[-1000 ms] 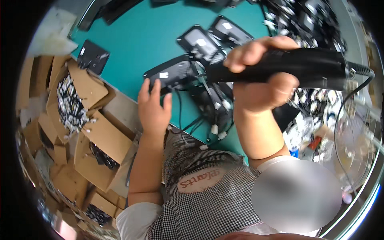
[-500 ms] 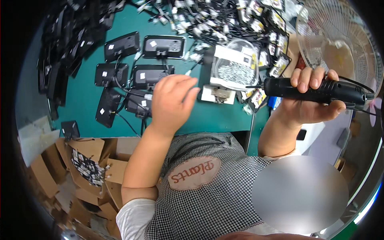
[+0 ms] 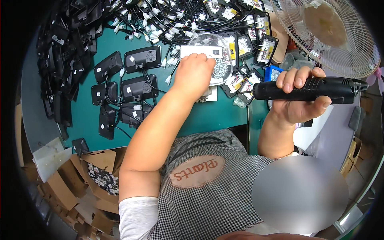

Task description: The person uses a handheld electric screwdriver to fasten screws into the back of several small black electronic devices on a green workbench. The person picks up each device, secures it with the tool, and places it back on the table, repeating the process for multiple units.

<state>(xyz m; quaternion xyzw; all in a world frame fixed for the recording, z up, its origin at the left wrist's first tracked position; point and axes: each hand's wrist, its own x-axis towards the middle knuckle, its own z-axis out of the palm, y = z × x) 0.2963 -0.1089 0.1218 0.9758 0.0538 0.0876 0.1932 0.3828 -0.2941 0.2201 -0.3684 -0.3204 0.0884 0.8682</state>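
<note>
My left hand (image 3: 195, 74) lies over a white box-like unit (image 3: 216, 52) beside a clear round dish of small screws (image 3: 222, 70). Its fingers are curled with their tips hidden, and whatever they hold cannot be made out. On the right, my right hand (image 3: 291, 112) grips a black electric screwdriver (image 3: 316, 89) level above the bench, its thin bit (image 3: 245, 92) pointing left. The thumb lies along the underside. Left of my left forearm, several black flat housings with cables, such as one at the top (image 3: 143, 59), rest on the green mat (image 3: 224, 114).
A dark heap of black housings (image 3: 60, 72) fills the far left. Cables with white connectors (image 3: 154, 24) pile up at the back, beside open units with circuit boards (image 3: 266, 50). A fan (image 3: 326, 24) stands at back right. Cardboard boxes (image 3: 62, 188) sit at lower left.
My left hand has moved right and away from me, from beside the housings to the white unit. The screwdriver in my right hand has shifted slightly left. The whole view has shifted too.
</note>
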